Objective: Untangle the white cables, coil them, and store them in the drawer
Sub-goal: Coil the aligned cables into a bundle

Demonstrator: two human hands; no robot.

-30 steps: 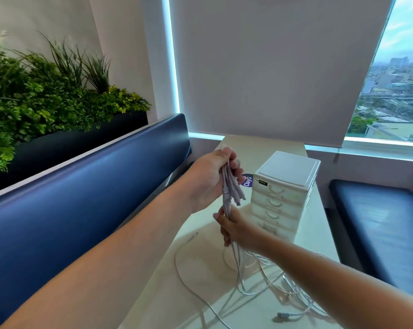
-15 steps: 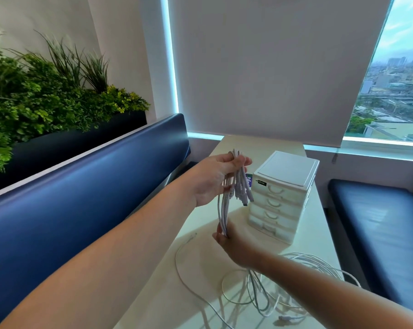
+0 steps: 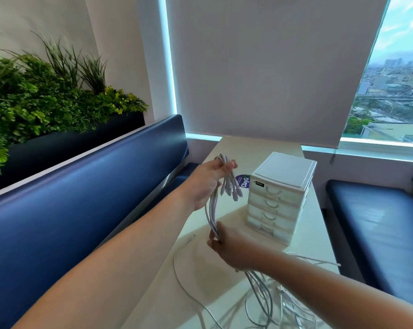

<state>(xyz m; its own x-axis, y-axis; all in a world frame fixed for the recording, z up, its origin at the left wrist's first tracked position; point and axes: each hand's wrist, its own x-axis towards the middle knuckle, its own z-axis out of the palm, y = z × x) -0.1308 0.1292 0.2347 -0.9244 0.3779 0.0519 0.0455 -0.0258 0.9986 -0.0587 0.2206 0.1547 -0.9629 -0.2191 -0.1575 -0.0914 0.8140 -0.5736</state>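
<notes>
My left hand is raised above the table and grips a bundle of white cables near their plug ends, which dangle beside my fingers. Lower down, my right hand holds the same bundle, fingers curled round it. Below my right hand the cables spread into a loose tangle on the pale table. A single white cable loops out to the left on the table. The white drawer unit with several shut drawers stands just right of both hands.
A blue padded bench back runs along the left, with a dark planter of green plants behind it. Another blue seat lies to the right. A purple label sits behind the drawer unit. A blind and a window fill the far wall.
My left hand has lifted the plug ends higher and slightly left. My right hand has slid down the bundle, and more cable length hangs between the two hands.
</notes>
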